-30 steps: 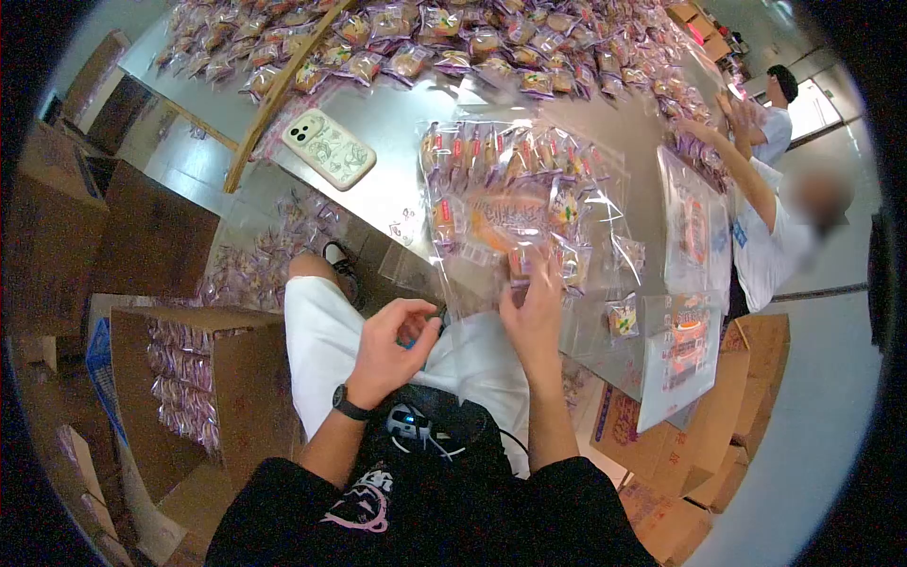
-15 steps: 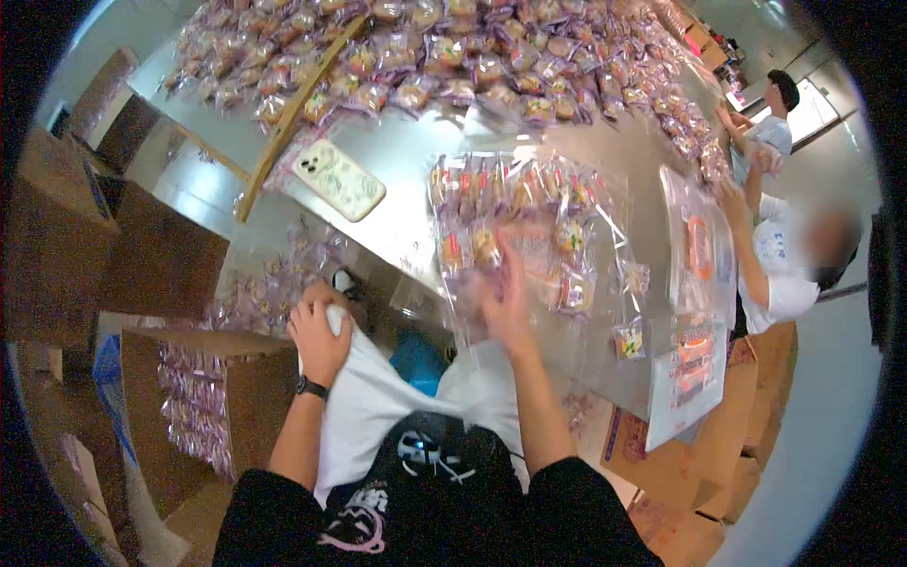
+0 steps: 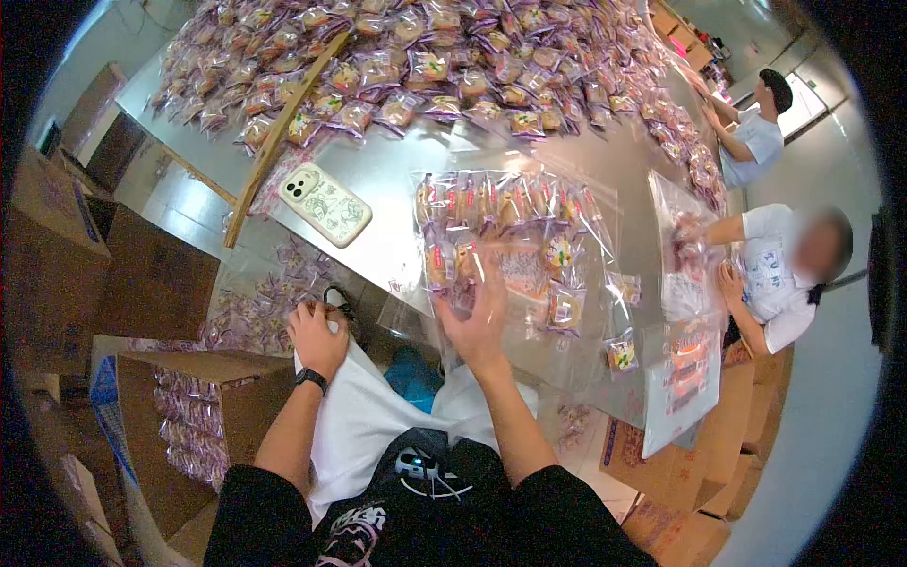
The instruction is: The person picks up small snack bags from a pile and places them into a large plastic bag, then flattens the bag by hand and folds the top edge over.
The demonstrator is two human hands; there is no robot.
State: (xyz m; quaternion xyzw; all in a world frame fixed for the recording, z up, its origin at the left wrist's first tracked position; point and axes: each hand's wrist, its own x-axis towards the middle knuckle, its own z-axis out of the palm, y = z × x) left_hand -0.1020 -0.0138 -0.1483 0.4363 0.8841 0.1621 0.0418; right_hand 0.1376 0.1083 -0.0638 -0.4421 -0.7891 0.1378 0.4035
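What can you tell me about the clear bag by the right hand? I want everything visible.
The bag looks like thin, glossy plastic, creased and catching light, with orange print across its middle. It lies flat on the metal table. Wrapped packs form a row along its far end, with a few more nearer at left and right. The right hand is over its left part, fingers by the packs there; whether they hold one is unclear. Its opening is hard to make out.

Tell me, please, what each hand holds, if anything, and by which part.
Left hand rests on white cloth trousers, nothing visibly held. Right hand is at small purple-edged plastic packets; any grip is unclear.
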